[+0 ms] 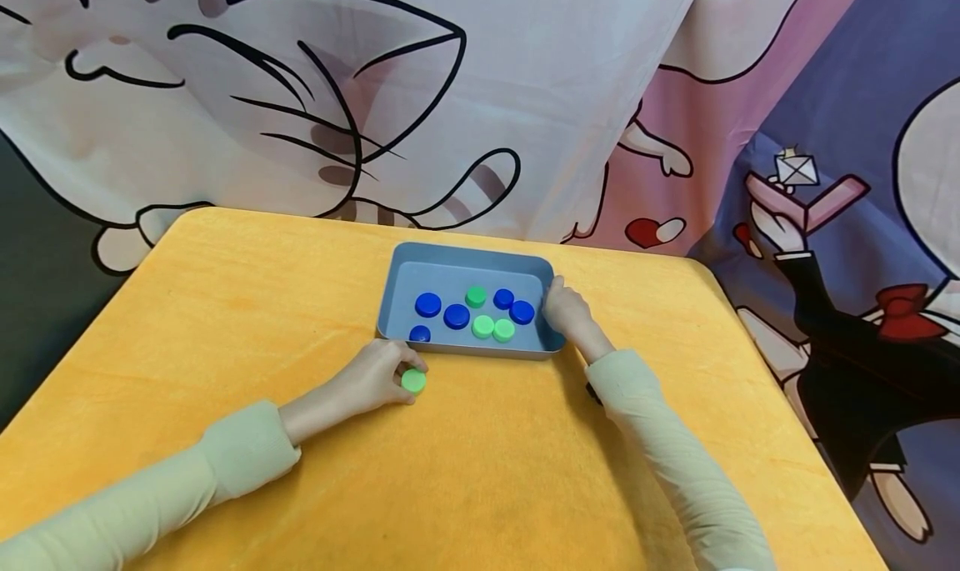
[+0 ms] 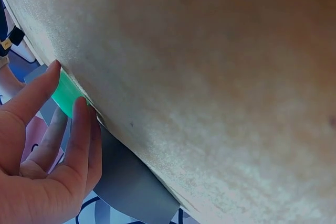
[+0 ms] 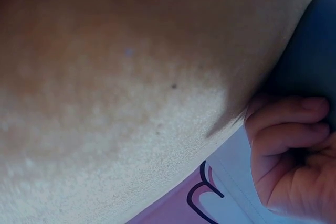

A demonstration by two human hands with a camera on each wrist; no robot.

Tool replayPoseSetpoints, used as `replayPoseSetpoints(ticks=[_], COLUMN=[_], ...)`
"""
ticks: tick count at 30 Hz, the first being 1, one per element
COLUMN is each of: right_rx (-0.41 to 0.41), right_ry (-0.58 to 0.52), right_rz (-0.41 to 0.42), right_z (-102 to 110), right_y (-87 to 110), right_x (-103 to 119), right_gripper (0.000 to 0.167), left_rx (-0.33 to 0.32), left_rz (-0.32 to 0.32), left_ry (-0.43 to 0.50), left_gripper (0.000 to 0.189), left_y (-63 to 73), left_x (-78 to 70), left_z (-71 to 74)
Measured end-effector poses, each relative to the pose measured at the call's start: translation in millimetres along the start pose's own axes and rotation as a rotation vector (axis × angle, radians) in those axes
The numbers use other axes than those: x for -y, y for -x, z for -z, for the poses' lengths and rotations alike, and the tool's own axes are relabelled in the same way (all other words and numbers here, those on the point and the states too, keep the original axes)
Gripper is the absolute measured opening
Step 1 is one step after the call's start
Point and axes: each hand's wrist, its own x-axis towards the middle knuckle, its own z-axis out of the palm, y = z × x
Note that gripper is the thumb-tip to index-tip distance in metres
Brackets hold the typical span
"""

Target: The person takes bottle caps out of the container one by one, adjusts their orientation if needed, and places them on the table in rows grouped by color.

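Between thumb and fingers, my left hand (image 1: 375,377) pinches a light green round cap (image 1: 413,380), close over the table just in front of the tray's near left corner. In the left wrist view the cap (image 2: 66,95) shows between the fingertips. At the tray's right end, my right hand (image 1: 568,311) grips the wall of the blue-grey rectangular tray (image 1: 468,254); its curled fingers (image 3: 286,111) show beside the tray in the right wrist view. Inside the tray lie several blue caps (image 1: 456,316), two light green caps (image 1: 483,327) and one darker green cap (image 1: 476,297).
A yellow cloth covers the table (image 1: 480,471), whose far edge runs behind the tray. Behind it hangs a curtain (image 1: 570,71) printed with cartoon figures. A small black object (image 1: 593,393) shows beneath the right cuff.
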Motion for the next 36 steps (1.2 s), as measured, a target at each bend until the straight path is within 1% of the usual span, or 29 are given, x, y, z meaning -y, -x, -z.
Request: replayPoseSetpoints(ticks=[8, 14, 22, 26, 36], right_rx=[-0.002, -0.010, -0.035, -0.046, -0.029], right_ry=[0.007, -0.016, 0.035, 0.050, 0.017], right_rz=[-0.002, 0.003, 0.010, 0.022, 0.016], right_z=[-0.4, 0.1, -1.4, -0.8, -0.4], right_y=[-0.2, 1.4, 3.1, 3.6, 6.2], right_x=[0.6, -0.4, 1.6, 2.2, 1.8], right_gripper=[0.044, 0.042, 0.043, 0.043, 0.045], left_rx=[0.004, 0.003, 0.000, 0.003, -0.001], left_rz=[0.009, -0.001, -0.012, -0.007, -0.001], left_ry=[0.001, -0.009, -0.021, -0.025, -0.030], left_gripper=[0.033, 0.033, 0.033, 0.034, 0.034], left_y=[-0.4, -1.0, 0.2, 0.4, 1.4], left_x=[-0.3, -0.7, -1.4, -1.8, -1.5], left_z=[0.0, 0.1, 0.7, 1.3, -0.4])
